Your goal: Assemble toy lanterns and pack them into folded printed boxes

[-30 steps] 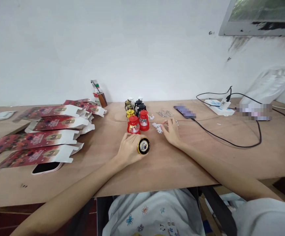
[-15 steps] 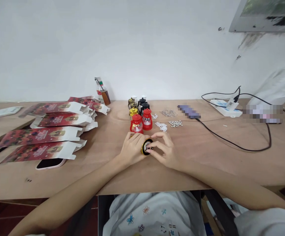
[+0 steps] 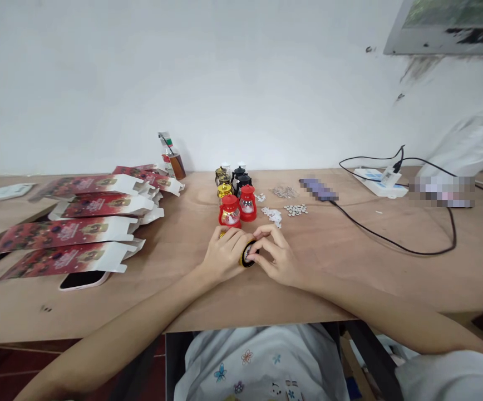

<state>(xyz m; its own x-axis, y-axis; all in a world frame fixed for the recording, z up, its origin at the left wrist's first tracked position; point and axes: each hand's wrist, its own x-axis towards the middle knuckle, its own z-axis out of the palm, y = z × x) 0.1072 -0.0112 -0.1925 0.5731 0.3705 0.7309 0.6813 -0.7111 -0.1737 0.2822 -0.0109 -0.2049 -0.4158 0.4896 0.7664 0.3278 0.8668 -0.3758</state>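
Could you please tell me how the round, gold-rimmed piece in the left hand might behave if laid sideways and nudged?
The gold-rimmed piece would probably roll, since its end looks circular. It is likely stiff, as the visible rim shows no obvious bend in the grip of the left hand.

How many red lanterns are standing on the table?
2: one red lantern just beyond the left hand, the other to that lantern's right, slightly farther back. No others show.

A gold lantern is tipped on its side within the left fingers, its body mostly hidden; its round, black-rimmed base faces the right fingers, whose tips meet its pale centre.
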